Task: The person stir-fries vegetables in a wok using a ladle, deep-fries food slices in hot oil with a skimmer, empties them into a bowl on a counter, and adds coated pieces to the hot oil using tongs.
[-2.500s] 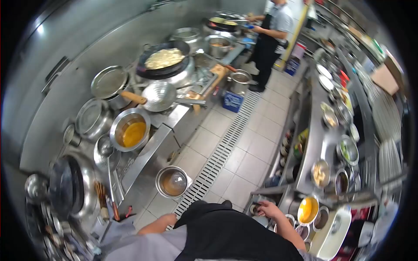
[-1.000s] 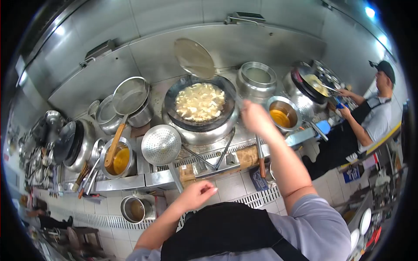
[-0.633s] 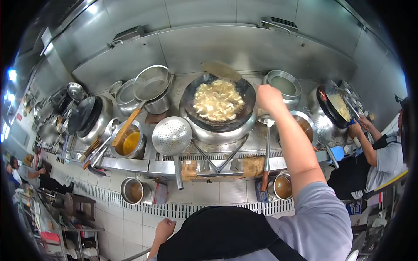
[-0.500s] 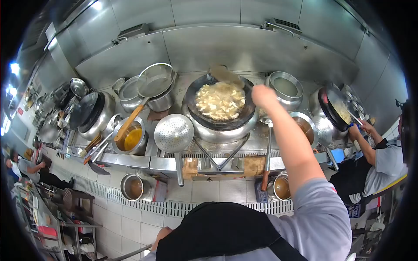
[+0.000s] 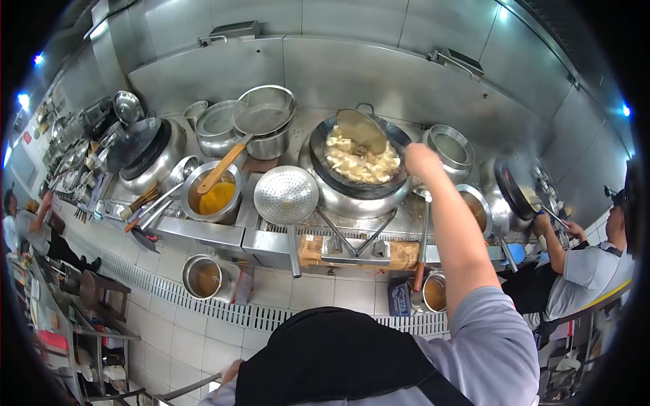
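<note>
My right hand (image 5: 421, 162) is closed at the right rim of the black wok (image 5: 323, 166). Its fingers appear wrapped round the handle of a round-headed skimmer (image 5: 361, 130), though the handle is mostly hidden. The skimmer's wide, tan, see-through head tilts over the far side of the wok. Beneath it, pale chopped pieces of food (image 5: 362, 168) fill the wok, which sits on a round steel burner stand (image 5: 359, 205). Low at the left, only part of my left hand (image 5: 233, 369) shows beside my black apron, near a metal rail (image 5: 196, 386); its fingers are largely hidden.
Left of the wok lie a perforated ladle (image 5: 286, 195), a pot of yellow liquid (image 5: 194, 191) under a wooden-handled strainer (image 5: 265, 108). A long-handled ladle (image 5: 423, 237) rests at right. Another person (image 5: 575, 271) works at the right-hand wok; someone else stands far left.
The skimmer head has moved from the wok's far rim down over the food and looks sharper. The camera view has shifted, and steam now rises at the right-hand wok.
</note>
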Demonstrator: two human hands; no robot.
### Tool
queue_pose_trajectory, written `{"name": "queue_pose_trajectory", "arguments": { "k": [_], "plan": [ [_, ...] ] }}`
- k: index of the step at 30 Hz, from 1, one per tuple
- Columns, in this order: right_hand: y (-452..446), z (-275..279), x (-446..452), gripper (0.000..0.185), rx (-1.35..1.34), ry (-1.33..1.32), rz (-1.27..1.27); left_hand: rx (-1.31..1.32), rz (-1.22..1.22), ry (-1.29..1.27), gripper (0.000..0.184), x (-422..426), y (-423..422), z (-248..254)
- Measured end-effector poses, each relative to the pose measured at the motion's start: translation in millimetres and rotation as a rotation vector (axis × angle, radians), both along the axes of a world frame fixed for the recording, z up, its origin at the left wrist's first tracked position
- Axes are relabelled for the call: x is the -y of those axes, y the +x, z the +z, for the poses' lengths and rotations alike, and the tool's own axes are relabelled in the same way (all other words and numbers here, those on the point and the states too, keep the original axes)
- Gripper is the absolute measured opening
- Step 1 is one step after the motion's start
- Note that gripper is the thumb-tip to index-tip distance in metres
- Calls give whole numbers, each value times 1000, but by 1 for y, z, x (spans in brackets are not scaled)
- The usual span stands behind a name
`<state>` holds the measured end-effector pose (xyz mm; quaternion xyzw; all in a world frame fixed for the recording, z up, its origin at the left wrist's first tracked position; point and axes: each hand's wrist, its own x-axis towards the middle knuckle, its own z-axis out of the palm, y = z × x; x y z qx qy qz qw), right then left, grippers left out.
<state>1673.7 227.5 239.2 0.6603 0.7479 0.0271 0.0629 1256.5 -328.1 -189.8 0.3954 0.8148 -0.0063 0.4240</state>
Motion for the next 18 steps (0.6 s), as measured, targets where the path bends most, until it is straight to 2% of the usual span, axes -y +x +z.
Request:
{"name": "queue_pose_trajectory", "arguments": {
  "k": [4,6,7,9,10,12,13,16,18],
  "plan": [
    [2,44,41,24,-31,109,-2,21,85,117,26,-10,-24,-9],
    [-14,17,25,25,-24,23,-6,10,46,146,25,-3,-33,-12],
    [-19,-4,18,25,-25,-53,-19,-30,-99,142,25,1,-37,-15],
    [-31,-35,2,26,-77,-21,-63,-191,-697,215,22,2,-42,-23],
    [-28,-43,-4,26,-102,-1,-97,-171,-703,194,22,15,-45,-37],
    [5,-32,-13,24,-111,34,-60,-95,-537,84,22,36,-47,-57],
    [11,-2,3,23,-112,59,-74,-75,-455,32,22,46,-45,-66],
    [84,15,-25,23,-86,191,16,-64,-311,-77,22,70,-32,-76],
    [107,24,-37,24,-85,160,-54,-58,-264,-117,22,79,-21,-75]
  ]
}}
